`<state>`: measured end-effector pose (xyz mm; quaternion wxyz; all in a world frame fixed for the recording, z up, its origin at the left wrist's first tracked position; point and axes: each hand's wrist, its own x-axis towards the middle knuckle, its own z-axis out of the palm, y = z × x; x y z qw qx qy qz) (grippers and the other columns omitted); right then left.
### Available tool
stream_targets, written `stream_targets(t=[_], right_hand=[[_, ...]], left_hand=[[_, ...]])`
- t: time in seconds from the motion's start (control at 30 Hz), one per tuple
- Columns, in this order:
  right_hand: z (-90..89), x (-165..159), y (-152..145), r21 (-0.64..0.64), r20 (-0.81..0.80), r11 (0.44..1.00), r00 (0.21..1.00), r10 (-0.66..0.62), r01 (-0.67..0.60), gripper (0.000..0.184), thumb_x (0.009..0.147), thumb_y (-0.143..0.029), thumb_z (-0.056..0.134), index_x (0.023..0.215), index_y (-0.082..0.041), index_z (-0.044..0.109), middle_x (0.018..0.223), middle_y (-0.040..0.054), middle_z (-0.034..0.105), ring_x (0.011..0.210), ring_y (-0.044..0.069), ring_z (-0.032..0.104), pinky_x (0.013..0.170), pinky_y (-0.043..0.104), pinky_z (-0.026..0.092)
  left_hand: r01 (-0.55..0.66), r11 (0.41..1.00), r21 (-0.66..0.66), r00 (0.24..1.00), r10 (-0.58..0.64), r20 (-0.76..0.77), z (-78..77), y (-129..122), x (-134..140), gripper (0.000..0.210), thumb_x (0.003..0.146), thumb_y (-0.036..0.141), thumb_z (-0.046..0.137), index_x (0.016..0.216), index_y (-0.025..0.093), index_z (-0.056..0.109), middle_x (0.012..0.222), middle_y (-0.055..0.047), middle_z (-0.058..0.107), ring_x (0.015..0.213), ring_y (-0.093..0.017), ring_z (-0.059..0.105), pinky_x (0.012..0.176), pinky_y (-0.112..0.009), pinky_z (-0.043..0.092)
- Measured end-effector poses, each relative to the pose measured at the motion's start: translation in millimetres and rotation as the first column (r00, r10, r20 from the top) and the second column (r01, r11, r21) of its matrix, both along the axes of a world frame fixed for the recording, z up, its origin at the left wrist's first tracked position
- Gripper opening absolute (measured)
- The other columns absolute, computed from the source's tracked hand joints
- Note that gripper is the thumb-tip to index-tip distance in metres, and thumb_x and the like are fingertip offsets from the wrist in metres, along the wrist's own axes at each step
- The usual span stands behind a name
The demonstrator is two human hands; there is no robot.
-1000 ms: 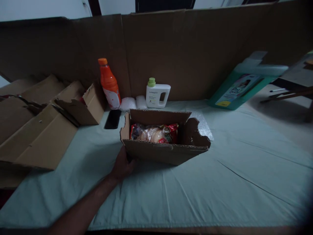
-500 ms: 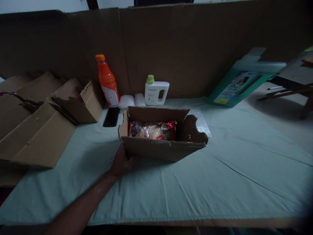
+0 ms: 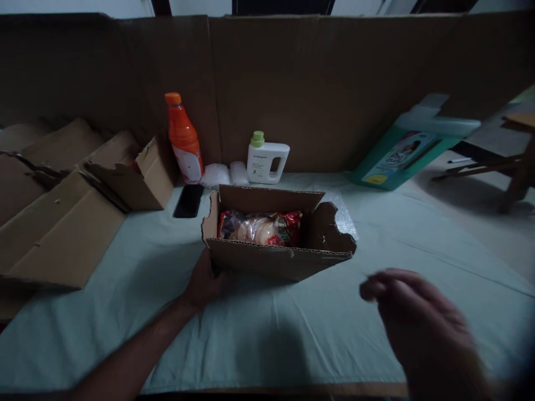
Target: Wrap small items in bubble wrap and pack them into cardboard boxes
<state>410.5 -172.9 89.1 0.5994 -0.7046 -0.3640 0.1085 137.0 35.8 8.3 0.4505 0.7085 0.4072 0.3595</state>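
An open cardboard box [image 3: 276, 262] stands in the middle of the table with its flaps cut away. Inside lies a clear and red plastic packet [image 3: 261, 227] with pale round pieces showing through. My left hand [image 3: 204, 284] grips the box at its near left corner, the fingers partly hidden beneath and behind it. To the right of the box, in the air over the cloth, my right hand [image 3: 412, 306] is closed with thumb and fingertips together. Motion blurs it, and whether anything small is in the pinch cannot be made out.
Left stand more open cardboard boxes [image 3: 62, 228]. Behind are an orange bottle [image 3: 184, 142], bubble wrap rolls [image 3: 216, 175], a white jug [image 3: 265, 161] and a black phone [image 3: 189, 201]. A green jug [image 3: 401, 153] leans right, against a cardboard wall [image 3: 317, 83]. Bubble wrap [image 3: 345, 217] lies beside the box.
My right hand has come into view from the lower right. My left hand keeps its grip, and the box stays where it was. The view has shifted slightly.
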Motion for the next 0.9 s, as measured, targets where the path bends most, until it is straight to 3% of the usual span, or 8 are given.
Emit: stream_targets(t=[0.1,0.23,0.43,0.53,0.67,0.77,0.9], right_hand=[[-28.4,3,33,-0.076,-0.133,0.99,0.985,0.108,-0.118,0.033,0.083,-0.046,0.072,0.109,-0.025,0.071,0.102,0.0084,0.073,0.094,0.026,0.067,0.079,0.037,0.056],[-50.5,-3,48,-0.263,-0.113,0.885,0.923,0.367,-0.384,0.047,0.082,-0.049,0.07,0.12,-0.022,0.068,0.114,0.0103,0.073,0.093,0.026,0.067,0.08,0.038,0.057],[-45.1,-14,40,-0.34,-0.011,0.877,0.934,0.356,-0.339,0.041,0.086,-0.05,0.062,0.11,-0.019,0.071,0.105,0.0108,0.074,0.089,0.026,0.067,0.072,0.035,0.056],[-43.1,-12,44,-0.321,-0.006,0.884,0.934,0.357,-0.34,0.039,0.089,-0.048,0.06,0.113,-0.019,0.07,0.103,0.0094,0.074,0.092,0.026,0.067,0.077,0.035,0.056],[-46.2,-6,65,-0.24,-0.06,0.892,0.923,0.381,-0.384,0.041,0.09,-0.048,0.06,0.116,-0.019,0.07,0.11,0.0099,0.073,0.101,0.027,0.066,0.085,0.036,0.055],[-47.1,-4,81,-0.186,-0.12,0.882,0.901,0.416,-0.432,0.043,0.09,-0.05,0.06,0.118,-0.019,0.069,0.116,0.0095,0.072,0.102,0.026,0.066,0.086,0.036,0.055],[-46.6,5,87,-0.202,-0.145,0.852,0.875,0.463,-0.484,0.046,0.093,-0.05,0.055,0.126,-0.02,0.065,0.121,0.009,0.071,0.102,0.026,0.067,0.086,0.037,0.056]], left_hand=[[-0.003,1.0,0.019,1.0,0.003,0.025,-0.8,-1,1,0.051,0.07,0.029,0.068,0.117,0.018,0.051,0.108,-0.009,0.066,0.104,-0.028,0.063,0.09,-0.041,0.052],[0.008,1.0,0.025,1.0,-0.008,0.023,-8.2,-1,-3,0.047,0.073,0.033,0.066,0.115,0.017,0.051,0.109,-0.01,0.065,0.109,-0.03,0.062,0.092,-0.043,0.052],[0.001,0.999,0.046,0.992,0.005,-0.122,-9.9,-16,-11,0.046,0.076,0.038,0.067,0.114,0.017,0.052,0.103,-0.009,0.066,0.099,-0.032,0.066,0.085,-0.046,0.056],[-0.01,1.0,0.018,0.993,0.012,-0.118,-5.5,-21,-6,0.048,0.079,0.039,0.066,0.119,0.017,0.051,0.11,-0.011,0.066,0.104,-0.032,0.065,0.087,-0.046,0.055],[-0.023,1.0,-0.014,0.99,0.021,-0.142,-8.2,-11,1,0.045,0.08,0.044,0.066,0.114,0.017,0.053,0.105,-0.01,0.068,0.098,-0.03,0.067,0.081,-0.043,0.057],[-0.062,0.98,0.187,0.972,0.102,-0.213,-15.0,5,0,0.039,0.082,0.047,0.063,0.106,0.018,0.055,0.097,-0.009,0.065,0.094,-0.03,0.064,0.078,-0.043,0.054],[0.002,0.885,0.465,0.929,0.171,-0.329,-18.8,19,-4,0.023,0.089,0.044,0.053,0.083,0.022,0.052,0.081,-0.006,0.058,0.083,-0.028,0.056,0.078,-0.044,0.047]])
